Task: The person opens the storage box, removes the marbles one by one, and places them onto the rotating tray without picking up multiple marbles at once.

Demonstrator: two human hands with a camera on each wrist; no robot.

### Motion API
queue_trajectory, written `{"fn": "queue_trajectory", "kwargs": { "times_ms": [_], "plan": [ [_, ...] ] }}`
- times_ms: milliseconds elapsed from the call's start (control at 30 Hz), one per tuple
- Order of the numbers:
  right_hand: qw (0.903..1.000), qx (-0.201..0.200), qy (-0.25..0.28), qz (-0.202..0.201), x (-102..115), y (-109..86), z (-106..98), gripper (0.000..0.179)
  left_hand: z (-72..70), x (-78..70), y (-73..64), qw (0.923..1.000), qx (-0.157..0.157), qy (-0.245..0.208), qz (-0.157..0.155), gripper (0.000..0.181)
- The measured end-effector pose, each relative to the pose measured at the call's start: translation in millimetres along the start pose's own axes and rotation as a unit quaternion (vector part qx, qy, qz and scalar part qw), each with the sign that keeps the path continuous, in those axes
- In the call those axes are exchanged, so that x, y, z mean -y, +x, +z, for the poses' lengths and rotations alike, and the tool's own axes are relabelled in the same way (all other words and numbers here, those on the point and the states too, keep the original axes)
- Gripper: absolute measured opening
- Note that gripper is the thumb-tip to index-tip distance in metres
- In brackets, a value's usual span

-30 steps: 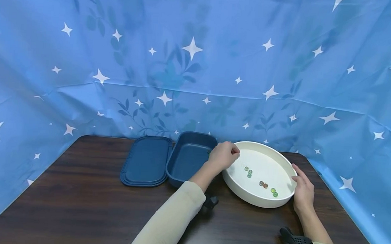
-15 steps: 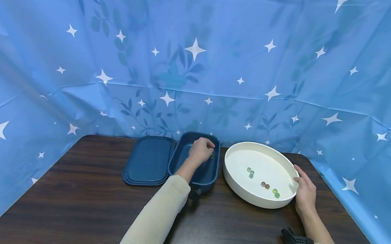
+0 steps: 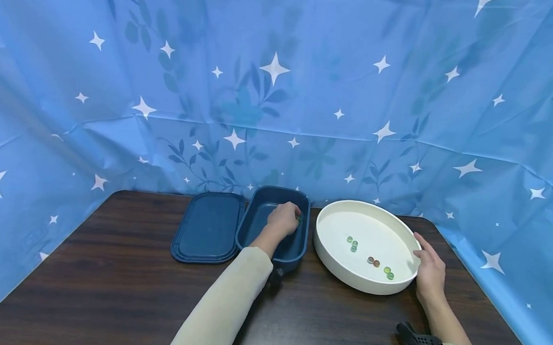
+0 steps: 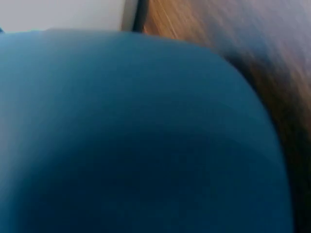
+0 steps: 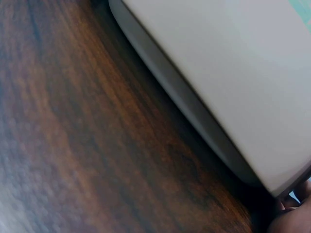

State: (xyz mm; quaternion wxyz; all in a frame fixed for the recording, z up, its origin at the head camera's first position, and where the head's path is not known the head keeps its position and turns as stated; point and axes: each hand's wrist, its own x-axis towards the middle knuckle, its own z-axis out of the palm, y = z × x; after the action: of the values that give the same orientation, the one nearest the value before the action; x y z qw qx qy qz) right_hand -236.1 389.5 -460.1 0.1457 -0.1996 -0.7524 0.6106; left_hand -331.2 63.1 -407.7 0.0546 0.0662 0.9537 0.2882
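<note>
My left hand (image 3: 282, 220) reaches down inside a deep blue box (image 3: 250, 216), its fingers bent at the box's right side. Green glass marbles (image 3: 298, 220) show just beside the fingertips; I cannot tell whether one is pinched. A round white tray (image 3: 367, 223) stands to the right of the box. On its floor lie clear-green marbles (image 3: 354, 246), amber marbles (image 3: 373, 261) and yellow-green marbles (image 3: 389, 273) in small groups. At the tray's right rim, my right hand (image 3: 430, 272) holds on with thumb over the edge. The blue box wall (image 4: 146, 87) fills most of the left wrist view.
A flat blue lid (image 3: 209, 229) lies left of the box on the dark wooden table (image 3: 105, 273). Behind the table hangs a blue cloth (image 3: 279, 100) with white stars. The right wrist view shows the outer wall of the white tray (image 5: 218, 73) above the wood.
My left hand has moved left from over the white tray to the blue box, then lowered into it. The right hand stays on the tray rim, and the marbles in the tray lie unchanged.
</note>
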Motion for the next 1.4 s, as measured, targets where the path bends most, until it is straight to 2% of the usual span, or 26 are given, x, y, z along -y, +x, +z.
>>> {"fn": "queue_trajectory", "kwargs": {
  "times_ms": [233, 533, 767, 867, 967, 1100, 1200, 1300, 1400],
  "plan": [
    [1.0, 0.003, 0.005, 0.001, 0, 0.4, 0, 0.055, 2.6, 2.4, 0.9, 0.9998, 0.017, -0.003, -0.007, 0.028],
    [1.0, -0.001, 0.002, 0.0, 0, -0.3, 0, 0.055, 4.7, 3.2, 1.0, 0.9998, 0.009, 0.009, 0.012, 0.016],
    [1.0, 0.001, 0.004, 0.005, 0, -0.6, 1, 0.055, 5.4, 4.5, 2.7, 0.9998, 0.009, 0.014, 0.008, 0.013],
    [1.0, 0.001, 0.002, 0.003, 0, -1.1, 1, 0.055, 4.2, 4.7, 4.0, 0.9999, 0.001, 0.001, 0.01, 0.023],
    [1.0, 0.001, 0.001, 0.0, 0, -1.2, 1, 0.056, 0.4, 3.0, 3.2, 0.9991, -0.026, -0.03, 0.017, 0.025],
    [1.0, 0.001, -0.005, -0.001, 1, -0.5, 1, 0.056, -5.3, -3.9, -1.4, 0.9952, -0.06, -0.071, 0.03, 0.017],
    [1.0, 0.0, -0.009, -0.001, 1, 0.0, 1, 0.056, -8.3, -12.1, -5.6, 0.9924, -0.079, -0.083, 0.044, 0.015],
    [1.0, -0.001, -0.008, 0.0, 2, 0.0, 1, 0.056, -10.9, -22.0, -9.7, 0.9901, -0.088, -0.091, 0.061, 0.014],
    [1.0, -0.002, -0.004, 0.003, 2, -0.1, 1, 0.056, -11.6, -32.1, -13.1, 0.9894, -0.078, -0.098, 0.073, 0.014]
  ]
}}
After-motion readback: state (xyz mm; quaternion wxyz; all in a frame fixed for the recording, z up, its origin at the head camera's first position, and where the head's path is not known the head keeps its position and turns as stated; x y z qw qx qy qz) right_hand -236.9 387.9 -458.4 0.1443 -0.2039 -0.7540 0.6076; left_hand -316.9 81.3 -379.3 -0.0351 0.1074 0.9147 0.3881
